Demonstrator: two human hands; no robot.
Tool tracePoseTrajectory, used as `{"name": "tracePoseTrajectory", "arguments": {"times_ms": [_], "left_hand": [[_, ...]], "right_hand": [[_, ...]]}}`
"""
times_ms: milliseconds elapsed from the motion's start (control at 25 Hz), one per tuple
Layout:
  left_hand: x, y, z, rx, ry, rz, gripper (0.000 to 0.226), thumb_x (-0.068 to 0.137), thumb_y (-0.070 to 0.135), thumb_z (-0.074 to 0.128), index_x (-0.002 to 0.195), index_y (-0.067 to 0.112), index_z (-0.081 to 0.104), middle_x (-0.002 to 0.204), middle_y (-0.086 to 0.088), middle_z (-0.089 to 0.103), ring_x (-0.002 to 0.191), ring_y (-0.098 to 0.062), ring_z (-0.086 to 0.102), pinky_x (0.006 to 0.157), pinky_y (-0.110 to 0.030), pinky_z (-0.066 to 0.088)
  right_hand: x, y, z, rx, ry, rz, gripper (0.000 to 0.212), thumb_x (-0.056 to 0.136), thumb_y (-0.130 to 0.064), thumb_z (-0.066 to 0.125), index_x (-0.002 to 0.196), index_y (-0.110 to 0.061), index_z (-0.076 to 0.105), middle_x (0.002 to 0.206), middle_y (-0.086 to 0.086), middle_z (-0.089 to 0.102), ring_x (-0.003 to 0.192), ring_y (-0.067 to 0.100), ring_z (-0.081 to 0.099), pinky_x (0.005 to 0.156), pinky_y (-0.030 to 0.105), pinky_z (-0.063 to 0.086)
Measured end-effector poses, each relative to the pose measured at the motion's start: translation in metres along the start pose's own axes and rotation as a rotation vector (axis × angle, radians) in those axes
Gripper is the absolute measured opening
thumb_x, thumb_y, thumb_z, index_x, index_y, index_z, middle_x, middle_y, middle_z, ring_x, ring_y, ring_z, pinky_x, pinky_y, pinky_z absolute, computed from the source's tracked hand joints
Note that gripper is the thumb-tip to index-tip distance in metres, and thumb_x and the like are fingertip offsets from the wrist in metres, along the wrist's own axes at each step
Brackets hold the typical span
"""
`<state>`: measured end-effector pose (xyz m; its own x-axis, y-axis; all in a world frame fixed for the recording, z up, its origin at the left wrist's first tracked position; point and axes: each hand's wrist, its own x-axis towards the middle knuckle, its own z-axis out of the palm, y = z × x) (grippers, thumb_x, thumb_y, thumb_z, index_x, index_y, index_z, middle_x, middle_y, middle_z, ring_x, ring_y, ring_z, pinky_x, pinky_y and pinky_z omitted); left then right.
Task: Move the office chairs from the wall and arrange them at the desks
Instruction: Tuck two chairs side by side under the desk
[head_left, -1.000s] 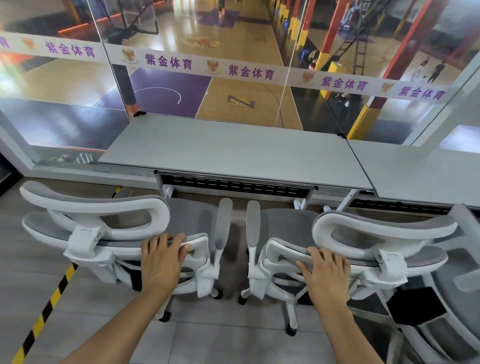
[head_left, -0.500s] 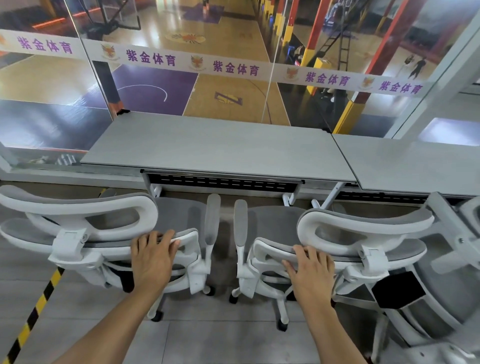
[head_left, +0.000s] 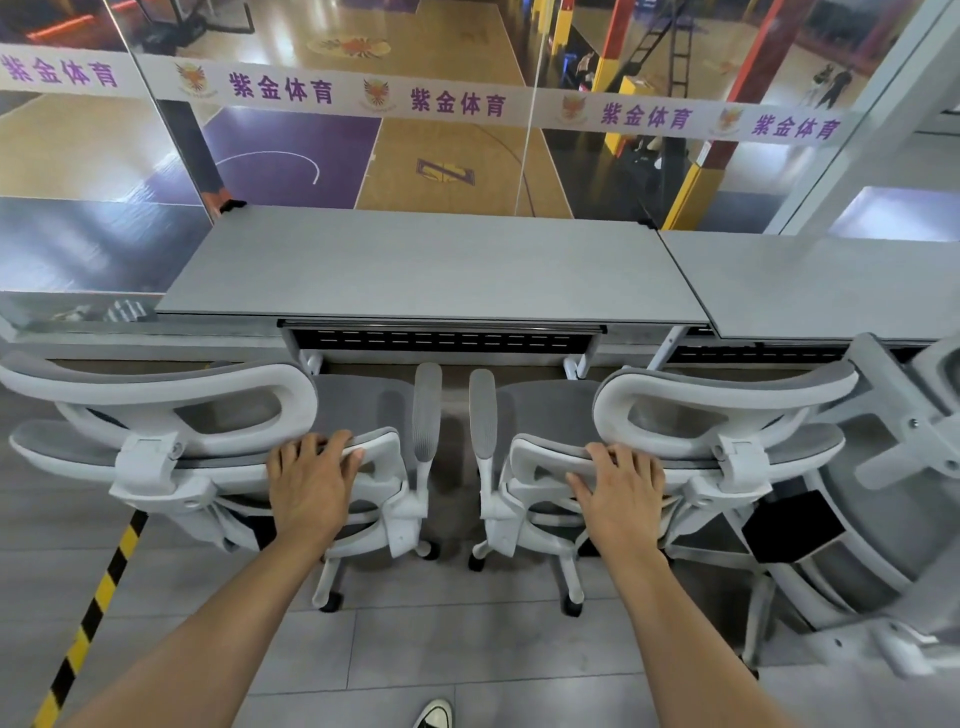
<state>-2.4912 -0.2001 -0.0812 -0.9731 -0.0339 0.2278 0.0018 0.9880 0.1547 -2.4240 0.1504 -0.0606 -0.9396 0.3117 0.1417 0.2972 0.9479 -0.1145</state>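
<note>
Two white-framed office chairs with grey mesh face a long grey desk (head_left: 431, 270). My left hand (head_left: 311, 483) rests on the top of the left chair's backrest (head_left: 156, 415), fingers curled over its edge. Gripping the right chair's backrest (head_left: 727, 410) in the same way is my right hand (head_left: 618, 488). The two seats point toward the desk's front edge, and their inner armrests stand close together, apart by a narrow gap.
A second grey desk (head_left: 831, 280) adjoins on the right, with a third chair (head_left: 893, 499) in front of it. A glass wall with a purple-lettered strip (head_left: 457, 104) stands behind the desks. Yellow-black floor tape (head_left: 98, 592) runs at lower left. A shoe toe (head_left: 434, 714) shows at bottom.
Both chairs, with my hands on their backs, have moved forward toward the desk and shifted slightly left in view; the third chair on the right has come further into view.
</note>
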Motion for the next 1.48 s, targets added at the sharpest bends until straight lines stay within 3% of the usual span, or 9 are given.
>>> {"name": "tracePoseTrajectory", "arguments": {"times_ms": [200,640,1200,1360,1480], "left_hand": [[0.000,-0.002,-0.004,-0.019,-0.036,-0.009,0.028,0.097,0.042,0.051,0.116,0.026,0.062,0.104,-0.009,0.065,0.101,-0.035,0.054,0.095,-0.047,0.035],[0.002,-0.004,-0.002,-0.024,-0.037,-0.016,0.025,0.095,0.044,0.055,0.112,0.028,0.065,0.104,-0.006,0.066,0.100,-0.033,0.054,0.091,-0.045,0.034],[0.003,0.000,-0.004,-0.033,-0.029,-0.025,0.030,0.097,0.044,0.052,0.117,0.026,0.064,0.106,-0.006,0.067,0.102,-0.033,0.054,0.094,-0.046,0.036],[0.002,0.004,-0.012,-0.055,-0.072,-0.045,0.029,0.097,0.040,0.053,0.119,0.026,0.063,0.111,-0.008,0.066,0.107,-0.034,0.053,0.098,-0.047,0.033],[0.003,0.025,-0.025,-0.134,-0.089,0.043,0.029,0.094,0.030,0.056,0.122,0.026,0.060,0.119,-0.005,0.062,0.110,-0.031,0.052,0.097,-0.046,0.034]], "right_hand": [[0.001,-0.001,-0.001,0.022,-0.006,0.038,0.044,0.090,-0.048,0.064,0.127,-0.025,0.059,0.125,0.008,0.050,0.118,0.032,0.046,0.112,0.045,0.031],[0.005,0.001,0.005,0.020,0.046,0.025,0.041,0.087,-0.047,0.068,0.120,-0.022,0.064,0.116,0.006,0.053,0.109,0.031,0.050,0.108,0.045,0.033],[0.017,0.000,0.009,0.040,0.022,0.052,0.044,0.090,-0.049,0.065,0.126,-0.024,0.062,0.123,0.007,0.051,0.117,0.031,0.047,0.113,0.044,0.029],[0.017,0.000,0.004,0.076,-0.008,0.057,0.046,0.090,-0.048,0.064,0.130,-0.025,0.059,0.126,0.006,0.051,0.120,0.030,0.045,0.115,0.044,0.028],[0.014,0.002,-0.008,0.189,0.000,0.033,0.049,0.092,-0.042,0.062,0.136,-0.024,0.054,0.130,0.004,0.052,0.123,0.029,0.046,0.113,0.044,0.032]]}}
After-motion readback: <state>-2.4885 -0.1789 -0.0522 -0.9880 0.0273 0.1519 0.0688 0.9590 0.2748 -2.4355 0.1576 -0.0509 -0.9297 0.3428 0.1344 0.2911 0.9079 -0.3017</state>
